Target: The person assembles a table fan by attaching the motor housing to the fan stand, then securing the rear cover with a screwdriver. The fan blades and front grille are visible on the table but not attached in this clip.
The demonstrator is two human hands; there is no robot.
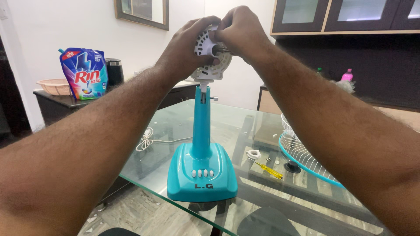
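While both hands, left hand and right hand, clasp the fan motor, a basket sits behind

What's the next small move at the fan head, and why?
Probably keep the left hand bracing the white motor housing while the right hand works the part at the shaft. Both hands sit on the head, and the teal stand rests unclamped on the glass table.

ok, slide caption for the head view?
Both hands grip the white motor housing atop a teal fan stand on a glass table.
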